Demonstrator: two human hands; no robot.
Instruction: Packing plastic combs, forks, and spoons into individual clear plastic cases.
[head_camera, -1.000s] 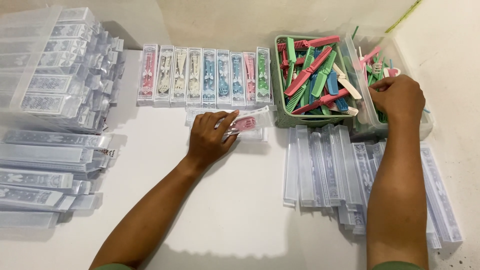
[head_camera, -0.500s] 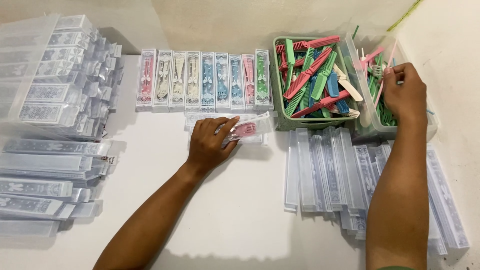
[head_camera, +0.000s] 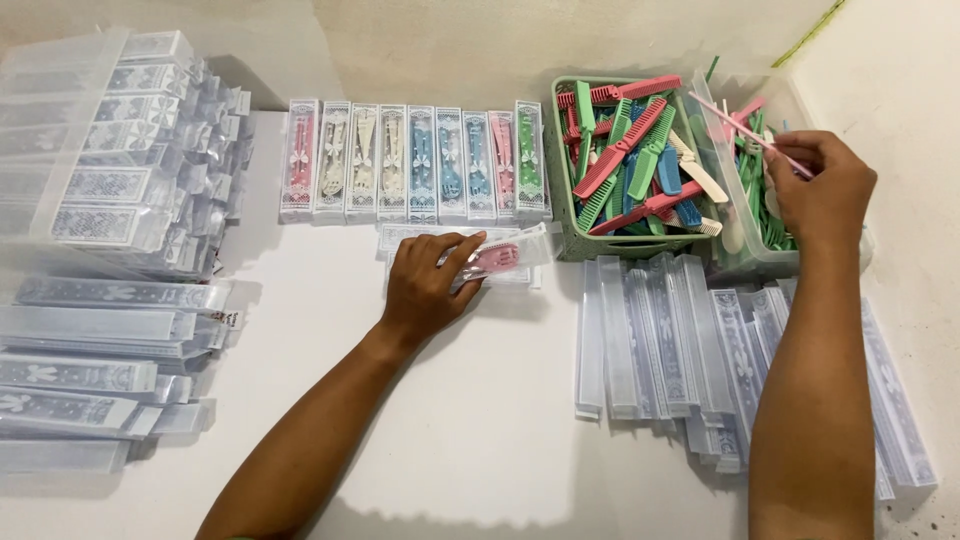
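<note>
Our left hand (head_camera: 428, 285) presses a clear sleeve (head_camera: 500, 262) with a pink comb flat on the white table (head_camera: 480, 420) | our right hand (head_camera: 820, 190) pinches a thin pink stick (head_camera: 745, 130) above the clear bin (head_camera: 745, 255) beside the green basket (head_camera: 575, 225).

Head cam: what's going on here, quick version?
A person is at a white table among comb sets. The left hand presses on a clear sleeve with a pink comb inside, lying in front of a row of filled packs. The right hand holds a thin pink stick over a clear bin of similar pieces, beside a green basket of loose combs. Empty sleeves lie fanned out below the basket.
</note>
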